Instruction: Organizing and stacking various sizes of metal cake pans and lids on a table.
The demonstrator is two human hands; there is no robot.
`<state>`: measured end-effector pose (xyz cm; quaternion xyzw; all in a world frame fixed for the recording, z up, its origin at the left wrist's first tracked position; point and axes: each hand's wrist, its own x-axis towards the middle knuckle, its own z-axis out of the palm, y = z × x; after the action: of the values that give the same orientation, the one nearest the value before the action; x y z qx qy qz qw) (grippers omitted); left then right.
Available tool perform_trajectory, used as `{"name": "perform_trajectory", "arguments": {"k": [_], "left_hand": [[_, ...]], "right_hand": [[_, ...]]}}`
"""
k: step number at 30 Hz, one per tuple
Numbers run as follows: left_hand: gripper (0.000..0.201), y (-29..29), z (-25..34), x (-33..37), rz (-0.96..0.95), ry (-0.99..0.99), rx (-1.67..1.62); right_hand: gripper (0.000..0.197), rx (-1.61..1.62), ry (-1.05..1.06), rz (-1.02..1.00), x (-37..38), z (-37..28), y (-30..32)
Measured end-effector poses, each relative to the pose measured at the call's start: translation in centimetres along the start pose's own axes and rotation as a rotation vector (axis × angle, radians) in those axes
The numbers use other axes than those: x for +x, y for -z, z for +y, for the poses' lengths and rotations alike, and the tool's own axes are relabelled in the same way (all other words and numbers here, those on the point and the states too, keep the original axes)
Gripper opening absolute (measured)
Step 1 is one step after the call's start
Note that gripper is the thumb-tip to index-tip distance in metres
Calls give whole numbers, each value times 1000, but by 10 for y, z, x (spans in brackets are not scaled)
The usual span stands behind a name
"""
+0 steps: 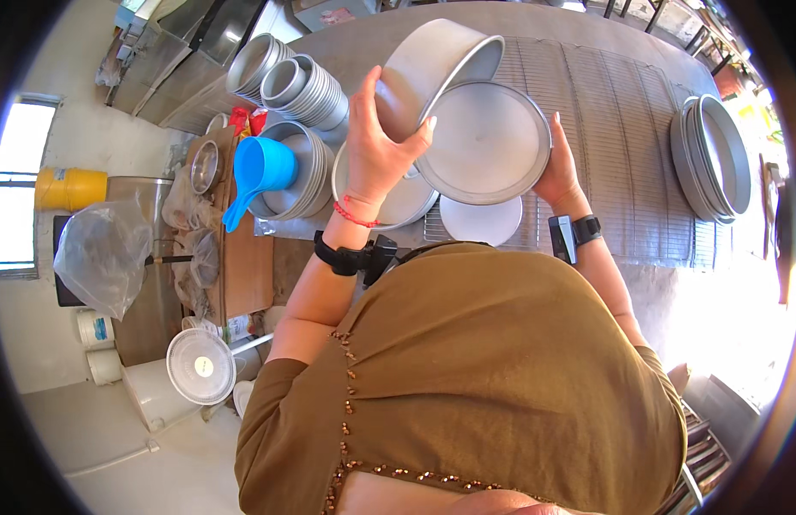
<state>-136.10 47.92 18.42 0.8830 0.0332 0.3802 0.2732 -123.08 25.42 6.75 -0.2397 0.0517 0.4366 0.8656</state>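
At the left, a tall column of tins (320, 99) is seen nested; it could be toppled if knocked. In front of it, a blue jug (265, 163) is seated in a wide stack of pans (314, 176); because its handle overhangs the rim, it could be flipped out by a brushing forearm. Farther right, a large pan (405, 202) is partly hidden. Above it, a deep pan (428, 69) is held tilted by the left hand (381, 150), fingers spread on the outer wall, thumb at the rim; it could be dropped, since smooth metal is gripped from one side. A shallow round pan (481, 142), its visible face bare, is steadied by the right hand (559, 172), thumb at the edge; whether the hidden fingers are pressed together cannot be told. Both pans could be dented by a clash. At far right, nested pans (691, 163) are set down, nothing seen inside.
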Motion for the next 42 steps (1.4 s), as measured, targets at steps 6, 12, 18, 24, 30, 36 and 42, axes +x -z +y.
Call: {"name": "perform_trajectory", "arguments": {"k": [6, 12, 18, 24, 30, 36, 42], "left_hand": [[67, -1, -21, -7, 25, 240, -121], [67, 9, -37, -8, 81, 312, -187], [68, -1, -27, -14, 20, 450, -310], [67, -19, -33, -17, -44, 464, -431], [65, -22, -31, -15, -142, 473, -442], [69, -41, -44, -13, -204, 320, -533], [66, -56, -43, -17, -216, 308, -610]], "right_hand": [[50, -470, 89, 294, -16, -18, 26], [63, -928, 472, 528, -43, -86, 15], [26, -868, 459, 425, -40, -180, 39], [33, -1184, 573, 488, -22, -234, 26], [32, -1415, 735, 737, -12, -258, 29], [35, -1373, 773, 742, -48, -266, 5], [36, -1417, 720, 744, -56, -277, -22]]}}
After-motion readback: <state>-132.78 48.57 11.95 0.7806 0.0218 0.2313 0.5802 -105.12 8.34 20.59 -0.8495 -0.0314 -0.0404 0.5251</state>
